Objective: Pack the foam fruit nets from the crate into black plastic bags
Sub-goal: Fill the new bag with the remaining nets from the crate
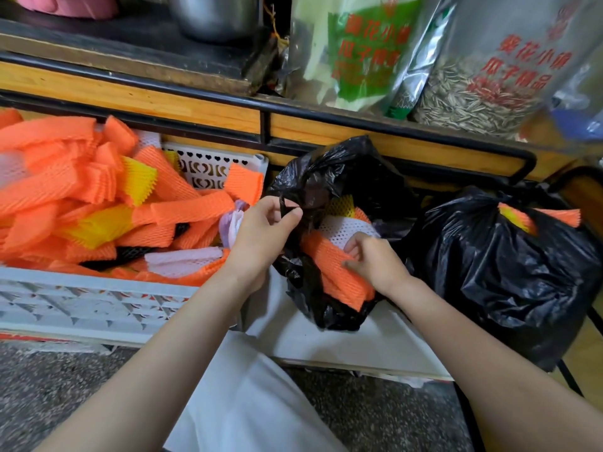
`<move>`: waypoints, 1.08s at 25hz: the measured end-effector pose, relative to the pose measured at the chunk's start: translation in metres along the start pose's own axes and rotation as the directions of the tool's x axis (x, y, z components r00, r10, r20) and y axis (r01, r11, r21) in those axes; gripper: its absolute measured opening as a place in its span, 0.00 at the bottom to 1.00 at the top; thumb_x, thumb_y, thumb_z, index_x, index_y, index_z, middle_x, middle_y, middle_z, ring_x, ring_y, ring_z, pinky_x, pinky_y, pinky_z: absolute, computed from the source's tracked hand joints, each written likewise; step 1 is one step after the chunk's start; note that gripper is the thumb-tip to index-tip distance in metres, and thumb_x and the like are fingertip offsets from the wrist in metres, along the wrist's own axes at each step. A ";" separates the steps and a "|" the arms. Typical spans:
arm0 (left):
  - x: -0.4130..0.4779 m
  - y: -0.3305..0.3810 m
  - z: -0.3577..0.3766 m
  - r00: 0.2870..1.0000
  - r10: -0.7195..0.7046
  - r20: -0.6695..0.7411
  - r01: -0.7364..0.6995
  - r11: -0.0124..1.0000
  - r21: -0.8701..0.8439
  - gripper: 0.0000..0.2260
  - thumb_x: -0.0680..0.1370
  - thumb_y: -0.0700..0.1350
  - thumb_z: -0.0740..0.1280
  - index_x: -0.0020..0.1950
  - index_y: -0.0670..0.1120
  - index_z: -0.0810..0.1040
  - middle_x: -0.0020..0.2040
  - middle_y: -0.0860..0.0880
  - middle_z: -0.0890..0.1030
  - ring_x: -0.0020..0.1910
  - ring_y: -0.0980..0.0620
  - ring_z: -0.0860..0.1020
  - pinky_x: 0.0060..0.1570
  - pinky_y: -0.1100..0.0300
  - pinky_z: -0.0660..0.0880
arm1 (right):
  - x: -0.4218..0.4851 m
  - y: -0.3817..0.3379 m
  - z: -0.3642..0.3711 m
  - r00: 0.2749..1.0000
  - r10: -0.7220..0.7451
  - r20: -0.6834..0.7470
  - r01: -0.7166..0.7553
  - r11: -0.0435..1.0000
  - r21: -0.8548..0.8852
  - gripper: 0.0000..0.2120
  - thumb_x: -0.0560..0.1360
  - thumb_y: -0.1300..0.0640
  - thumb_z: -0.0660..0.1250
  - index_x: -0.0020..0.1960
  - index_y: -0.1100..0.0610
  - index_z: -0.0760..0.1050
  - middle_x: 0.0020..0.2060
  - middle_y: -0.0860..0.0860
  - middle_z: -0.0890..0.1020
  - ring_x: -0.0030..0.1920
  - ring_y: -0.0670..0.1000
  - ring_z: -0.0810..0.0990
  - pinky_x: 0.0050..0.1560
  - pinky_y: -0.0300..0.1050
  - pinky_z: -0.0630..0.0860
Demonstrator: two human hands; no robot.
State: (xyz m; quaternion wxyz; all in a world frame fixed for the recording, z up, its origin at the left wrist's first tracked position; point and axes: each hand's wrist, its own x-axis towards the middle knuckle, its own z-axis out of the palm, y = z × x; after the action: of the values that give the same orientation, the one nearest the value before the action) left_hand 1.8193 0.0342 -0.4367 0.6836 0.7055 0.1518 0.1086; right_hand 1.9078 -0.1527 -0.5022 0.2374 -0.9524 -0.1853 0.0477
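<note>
A grey plastic crate (81, 308) on the left is heaped with orange, yellow, white and black foam fruit nets (75, 197). Beside it, in the middle, an open black plastic bag (342, 171) holds orange and white nets (336, 275). My left hand (264, 230) pinches the bag's handle strip at its left rim. My right hand (372, 259) has its fingers curled on the orange nets inside the bag's mouth. A second, fuller black bag (502, 272) stands to the right with orange and yellow nets poking out of its top.
A wooden counter edge with black trim (293, 115) runs behind the crate and bags. On it stand a metal pot (215, 14) and large bags of sunflower seeds (473, 93). White cloth (261, 402) covers my lap. The floor is speckled grey stone.
</note>
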 end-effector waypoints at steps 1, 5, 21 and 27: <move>0.000 0.000 -0.001 0.999 -0.035 -0.007 0.035 0.999 -0.032 0.18 0.69 0.55 0.69 0.47 0.42 0.77 0.49 0.33 0.78 0.50 0.35 0.78 0.54 0.36 0.75 | 0.002 -0.002 0.003 0.995 -0.008 -0.100 0.011 0.999 0.032 0.08 0.70 0.60 0.72 0.46 0.55 0.73 0.39 0.48 0.75 0.43 0.50 0.77 0.46 0.46 0.74; 0.002 0.003 0.004 0.988 -0.151 0.025 0.152 0.958 -0.243 0.06 0.79 0.43 0.64 0.51 0.41 0.75 0.49 0.40 0.76 0.48 0.43 0.78 0.49 0.42 0.79 | -0.003 -0.015 0.020 0.968 -0.126 -0.217 0.154 0.981 0.120 0.06 0.74 0.62 0.68 0.51 0.58 0.78 0.49 0.51 0.79 0.52 0.50 0.77 0.57 0.42 0.72; 0.000 0.000 0.023 0.978 -0.206 0.037 0.206 0.913 -0.353 0.02 0.80 0.40 0.60 0.49 0.44 0.72 0.48 0.44 0.79 0.42 0.51 0.78 0.38 0.54 0.80 | -0.061 0.026 0.056 0.759 0.645 0.089 -0.403 0.358 0.842 0.15 0.75 0.64 0.67 0.55 0.63 0.62 0.37 0.53 0.73 0.42 0.51 0.75 0.40 0.43 0.76; 0.016 0.005 0.013 0.979 -0.176 -0.105 0.125 0.917 -0.379 0.09 0.80 0.40 0.61 0.40 0.46 0.66 0.41 0.41 0.76 0.39 0.45 0.76 0.45 0.45 0.76 | -0.029 0.016 -0.026 0.842 0.409 -0.351 -0.184 0.830 0.526 0.17 0.78 0.60 0.61 0.33 0.54 0.60 0.34 0.50 0.78 0.36 0.45 0.74 0.37 0.43 0.68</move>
State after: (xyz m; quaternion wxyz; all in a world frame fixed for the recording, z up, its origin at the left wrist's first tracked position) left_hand 1.8391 0.0275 -0.4326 0.7986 0.5411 0.2290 0.1304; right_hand 1.8909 -0.1876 -0.4866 0.4877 -0.8668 0.0467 -0.0926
